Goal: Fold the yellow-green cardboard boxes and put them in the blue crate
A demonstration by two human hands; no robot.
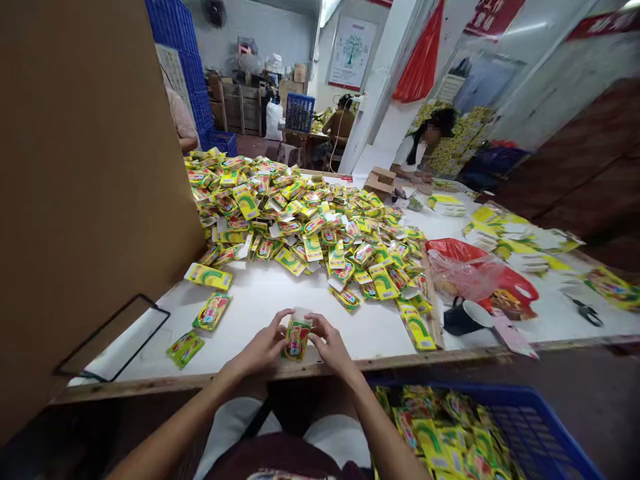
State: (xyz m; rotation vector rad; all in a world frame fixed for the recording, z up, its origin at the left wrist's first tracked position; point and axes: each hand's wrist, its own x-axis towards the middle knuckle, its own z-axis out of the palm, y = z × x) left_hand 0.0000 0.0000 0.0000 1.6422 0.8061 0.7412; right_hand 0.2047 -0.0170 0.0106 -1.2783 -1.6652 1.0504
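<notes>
Between my hands, near the table's front edge, a small printed carton (297, 339) in yellow, green and red stands with its pale top flap up. My left hand (270, 341) grips its left side with the fingers curled. On its right side my right hand (327, 340) holds it between thumb and fingers. To the left lie a green packet (185, 349), a printed carton (213, 311) and a yellow carton (209, 275). Beyond my hands rises a large heap of similar cartons (300, 220), several with open white flaps.
A blue crate (540, 420) of packets stands below the table at the right. On the table's right are a dark mug (465, 317), a red plastic bag (515, 287) and scissors (586, 311). A tall cardboard panel (95, 167) blocks the left. Other people sit farther back.
</notes>
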